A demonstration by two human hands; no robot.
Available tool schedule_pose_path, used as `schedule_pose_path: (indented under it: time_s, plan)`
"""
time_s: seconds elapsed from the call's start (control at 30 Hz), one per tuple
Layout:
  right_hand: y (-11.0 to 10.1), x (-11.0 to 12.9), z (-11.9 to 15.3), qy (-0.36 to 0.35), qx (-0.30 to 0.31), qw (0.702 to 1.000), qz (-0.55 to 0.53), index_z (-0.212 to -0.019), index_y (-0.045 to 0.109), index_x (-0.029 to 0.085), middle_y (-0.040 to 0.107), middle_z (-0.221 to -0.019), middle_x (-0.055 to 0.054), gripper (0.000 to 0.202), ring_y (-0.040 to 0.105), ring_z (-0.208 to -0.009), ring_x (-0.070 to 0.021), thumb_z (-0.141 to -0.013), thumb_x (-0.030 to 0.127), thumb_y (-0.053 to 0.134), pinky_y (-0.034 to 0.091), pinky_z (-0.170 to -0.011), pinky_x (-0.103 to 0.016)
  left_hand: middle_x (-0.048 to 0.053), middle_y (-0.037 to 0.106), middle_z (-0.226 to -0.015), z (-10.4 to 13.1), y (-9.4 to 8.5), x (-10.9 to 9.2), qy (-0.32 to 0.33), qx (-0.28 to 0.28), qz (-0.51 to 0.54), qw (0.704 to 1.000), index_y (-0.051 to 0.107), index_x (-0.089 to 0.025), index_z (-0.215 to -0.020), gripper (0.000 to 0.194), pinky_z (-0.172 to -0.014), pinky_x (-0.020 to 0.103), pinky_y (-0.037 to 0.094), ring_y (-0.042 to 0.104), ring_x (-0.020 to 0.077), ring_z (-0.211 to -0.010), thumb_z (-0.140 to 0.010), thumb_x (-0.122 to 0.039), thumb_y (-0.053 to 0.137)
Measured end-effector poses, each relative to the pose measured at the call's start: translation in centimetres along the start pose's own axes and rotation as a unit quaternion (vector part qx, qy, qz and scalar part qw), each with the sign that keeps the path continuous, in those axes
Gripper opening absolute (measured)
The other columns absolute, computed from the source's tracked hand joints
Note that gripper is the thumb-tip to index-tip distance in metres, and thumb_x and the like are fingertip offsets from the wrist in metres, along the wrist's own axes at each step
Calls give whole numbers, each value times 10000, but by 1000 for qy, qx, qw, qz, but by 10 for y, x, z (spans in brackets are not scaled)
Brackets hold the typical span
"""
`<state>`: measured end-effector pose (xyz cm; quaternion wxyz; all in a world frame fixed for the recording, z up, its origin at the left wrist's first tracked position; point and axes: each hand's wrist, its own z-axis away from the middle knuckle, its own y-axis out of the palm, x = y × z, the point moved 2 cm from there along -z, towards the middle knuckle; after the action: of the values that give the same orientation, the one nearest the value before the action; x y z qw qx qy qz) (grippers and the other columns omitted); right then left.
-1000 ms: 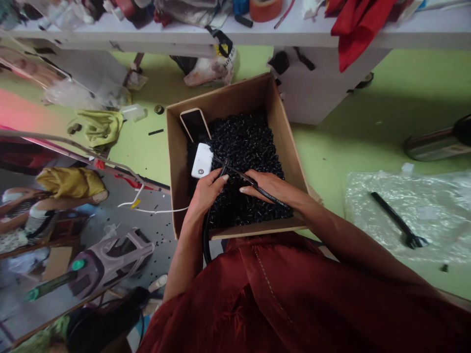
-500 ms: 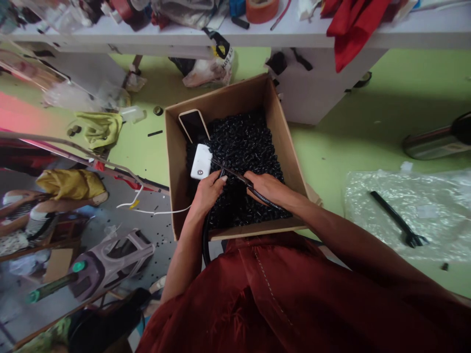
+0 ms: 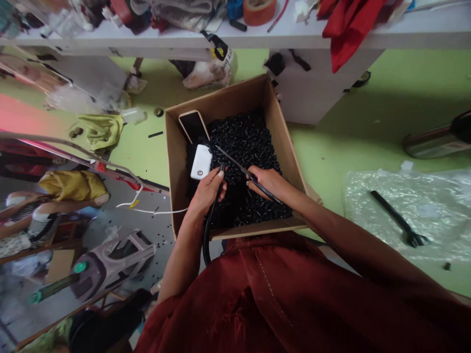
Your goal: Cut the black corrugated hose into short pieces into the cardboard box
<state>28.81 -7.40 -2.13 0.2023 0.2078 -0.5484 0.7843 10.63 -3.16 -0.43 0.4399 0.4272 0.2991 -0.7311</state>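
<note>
Item: black corrugated tube [image 3: 206, 239], frame centre, clasped in my left grip [image 3: 206, 192]; long axis near-vertical, top end just above my thumb. Item: slim blade-like tool [image 3: 234, 161], clasped in my right grip [image 3: 270, 183], slanting to upper left. Relation: tube lies left of my right grip, apart from the blade. Obscured: tube's lower run, behind my garment [image 3: 235, 289]; tool's exact kind, unclear.

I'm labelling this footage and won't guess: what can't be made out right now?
Head view:
Floor of the brown cardboard box: hidden under small black pieces.
Lower end of the black ribbed tube: hidden behind the dark-red garment.
Silver cylindrical flask: cut off by the right edge.
Pale marks on the long, thin, dark tool: too small to read.
</note>
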Motion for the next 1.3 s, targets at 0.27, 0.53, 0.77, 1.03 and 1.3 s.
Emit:
schedule_pose_path:
  time_s: [0.27, 0.53, 0.77, 1.03, 1.3]
  plan:
    - [-29, 1, 6, -1, -62, 992, -107, -1084, 533, 212, 666, -845, -36, 272, 624, -711, -186, -860, 352, 465, 427, -688, -275, -41, 490, -665, 10, 1, -35, 15, -14, 97, 995, 513, -190, -1019, 228, -411, 183, 267, 380, 30, -455, -832, -297, 590]
    - [-27, -9, 11, -13, -63, 976, -208, -1158, 479, 201, 661, -1006, -63, 382, 635, -861, -204, -857, 437, 492, 465, -761, -315, 0, 582, -781, -10, 8, -47, 76, 9, 68, 995, 554, -178, -1038, 258, -442, 177, 336, 473, 42, -526, -840, -338, 594]
    - [-12, -13, 14, -26, 12, 977, -211, -1197, 434, 187, 631, -1087, -101, 479, 615, -930, -212, -831, 472, 552, 470, -804, -330, -30, 473, -670, -21, -2, -32, 42, 35, 108, 993, 592, -184, -1099, 329, -413, 195, 261, 367, 40, -476, -829, -373, 602]
    - [-12, -12, 9, -13, 21, 988, -152, -1199, 438, 188, 642, -1050, -102, 493, 616, -927, -245, -833, 497, 552, 466, -792, -358, -41, 449, -646, -27, -1, -22, 13, 58, 98, 993, 560, -158, -997, 302, -402, 172, 219, 344, 29, -449, -823, -400, 608]
    - [-9, -15, 8, -9, 33, 992, -123, -1210, 445, 184, 639, -1087, -112, 525, 623, -947, -264, -833, 539, 535, 460, -794, -358, -38, 452, -661, -26, 6, -20, 25, 76, 75, 994, 574, -153, -1013, 287, -415, 174, 217, 347, 29, -469, -820, -362, 611]
